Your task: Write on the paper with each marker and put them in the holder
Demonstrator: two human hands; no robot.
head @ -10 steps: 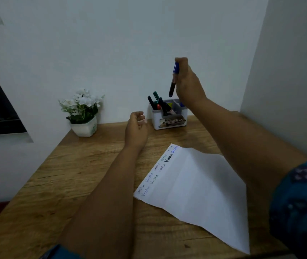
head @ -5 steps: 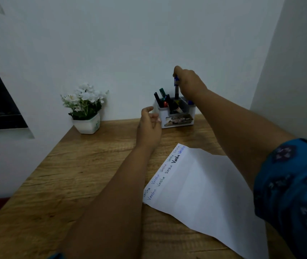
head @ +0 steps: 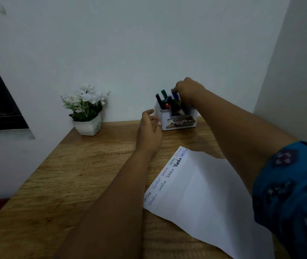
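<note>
Both forearms are bare from the wrist up. The right arm wears a blue sleeve [head: 291, 193] printed with dark round flower-like motifs (some tinged reddish). The left hand [head: 149, 133] and right hand [head: 188, 90] carry no rings or bands that show.

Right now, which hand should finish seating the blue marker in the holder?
Right. The right hand already pinches the blue marker over the holder; the left hand is open beside the holder.
</note>
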